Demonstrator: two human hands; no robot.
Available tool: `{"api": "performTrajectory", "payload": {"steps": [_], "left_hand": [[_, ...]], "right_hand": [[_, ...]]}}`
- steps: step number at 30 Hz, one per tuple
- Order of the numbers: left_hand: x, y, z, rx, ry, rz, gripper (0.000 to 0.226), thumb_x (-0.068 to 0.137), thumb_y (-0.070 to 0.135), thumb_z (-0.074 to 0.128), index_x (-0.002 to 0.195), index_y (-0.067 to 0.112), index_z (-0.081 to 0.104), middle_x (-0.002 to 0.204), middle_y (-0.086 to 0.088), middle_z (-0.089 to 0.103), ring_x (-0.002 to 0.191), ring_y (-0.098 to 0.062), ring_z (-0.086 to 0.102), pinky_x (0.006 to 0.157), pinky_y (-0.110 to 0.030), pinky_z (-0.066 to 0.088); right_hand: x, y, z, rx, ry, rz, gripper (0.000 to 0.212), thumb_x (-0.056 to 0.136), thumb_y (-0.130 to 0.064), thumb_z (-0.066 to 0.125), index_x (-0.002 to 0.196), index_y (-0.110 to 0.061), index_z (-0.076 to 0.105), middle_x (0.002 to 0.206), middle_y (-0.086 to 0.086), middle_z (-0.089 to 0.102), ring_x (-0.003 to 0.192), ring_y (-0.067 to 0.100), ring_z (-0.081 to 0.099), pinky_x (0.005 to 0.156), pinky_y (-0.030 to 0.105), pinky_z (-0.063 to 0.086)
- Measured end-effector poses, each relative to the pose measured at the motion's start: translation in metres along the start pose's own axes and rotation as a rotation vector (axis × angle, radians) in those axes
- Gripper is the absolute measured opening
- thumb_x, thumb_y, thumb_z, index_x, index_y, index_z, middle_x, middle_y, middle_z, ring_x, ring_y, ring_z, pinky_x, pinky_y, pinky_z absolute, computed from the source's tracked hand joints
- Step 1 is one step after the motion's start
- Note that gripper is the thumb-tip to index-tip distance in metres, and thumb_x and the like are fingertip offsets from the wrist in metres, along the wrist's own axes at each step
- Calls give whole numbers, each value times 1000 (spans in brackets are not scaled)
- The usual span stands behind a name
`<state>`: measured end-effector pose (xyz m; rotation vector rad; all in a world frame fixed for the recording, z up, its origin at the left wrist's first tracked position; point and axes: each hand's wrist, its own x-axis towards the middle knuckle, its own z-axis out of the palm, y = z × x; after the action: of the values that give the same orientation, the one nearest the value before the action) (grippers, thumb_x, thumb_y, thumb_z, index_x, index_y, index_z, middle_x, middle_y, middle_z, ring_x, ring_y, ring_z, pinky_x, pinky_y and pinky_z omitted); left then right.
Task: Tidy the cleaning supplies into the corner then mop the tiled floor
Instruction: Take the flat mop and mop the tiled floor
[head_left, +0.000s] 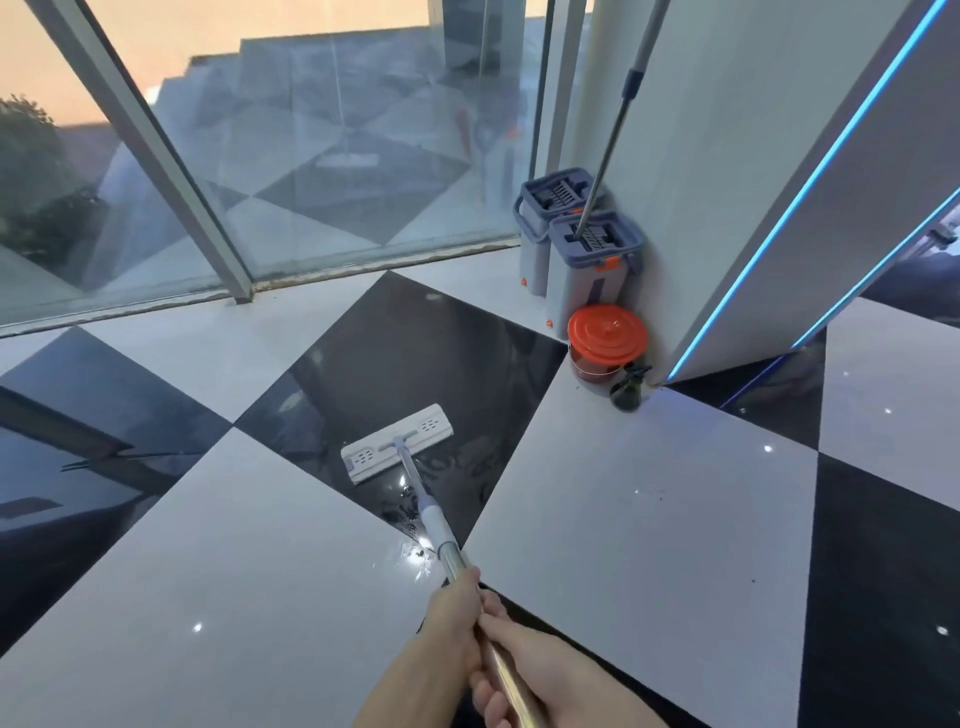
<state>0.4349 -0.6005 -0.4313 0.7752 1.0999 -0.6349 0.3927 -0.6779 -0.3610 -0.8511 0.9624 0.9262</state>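
A flat white mop head rests on a black tile of the black-and-white tiled floor. Its metal handle runs back toward me. My left hand is shut on the handle higher up, and my right hand is shut on it just below, near the bottom edge. In the corner stand two grey-blue mop buckets, the nearer one with a second mop pole standing in it. Beside them are an orange-lidded bucket and a dark spray bottle.
A glass wall with a metal frame runs along the far side of the floor. A white wall panel with blue light strips stands at the right. Wet streaks and small specks lie on the tiles near the mop head.
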Motion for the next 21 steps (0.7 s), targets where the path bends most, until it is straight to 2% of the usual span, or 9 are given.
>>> {"api": "performTrajectory", "payload": {"steps": [2,3,5,7,12,15,18,21], "left_hand": [[-5,0,-2,42,8,2,34,101,15,42,69,9,35,37,-1,33,19,-9,27,27,-9,28],[-6,4,-2,64,14,8,32,101,15,42,71,9,36,41,-2,33,20,-9,27,27,-10,28],[-2,20,0,105,22,28,28,101,15,41,75,9,37,47,-2,33,22,-8,29,28,-11,29],[6,44,3,132,23,43,27,101,16,41,75,9,37,44,-1,33,22,-8,29,28,-11,30],[49,123,3,161,54,58,24,100,18,46,78,9,41,45,-1,36,24,-9,31,28,-12,31],[78,179,3,171,59,68,26,100,21,46,77,10,42,47,-1,37,23,-8,31,27,-12,30],[99,235,4,204,97,76,28,100,26,47,78,10,41,53,0,36,24,-9,32,28,-12,32],[123,290,6,239,120,98,29,101,26,46,78,10,38,56,-1,34,22,-9,31,29,-11,32]], "right_hand": [[-10,5,2,73,-15,17,11,95,-24,54,97,-27,64,62,7,53,32,18,47,31,15,36],[-15,4,4,85,-33,38,11,95,-23,54,92,-23,64,57,9,51,31,17,45,31,15,35],[-23,-2,7,45,-83,81,26,94,-23,55,74,-8,60,50,9,48,27,13,41,31,13,32],[-31,-12,15,24,-125,110,33,92,-18,55,66,1,53,47,9,46,25,14,40,30,13,33],[-27,-41,51,79,-171,78,8,87,4,58,86,11,54,61,17,49,31,21,48,33,19,40],[-12,-65,82,15,-180,84,8,85,2,60,83,10,59,65,18,51,38,23,52,40,23,41],[5,-96,116,12,-156,112,13,89,-5,57,85,7,58,59,19,58,47,26,53,44,26,41],[22,-123,146,10,-157,149,24,87,-13,61,87,12,59,60,19,59,43,26,55,48,27,43]]}}
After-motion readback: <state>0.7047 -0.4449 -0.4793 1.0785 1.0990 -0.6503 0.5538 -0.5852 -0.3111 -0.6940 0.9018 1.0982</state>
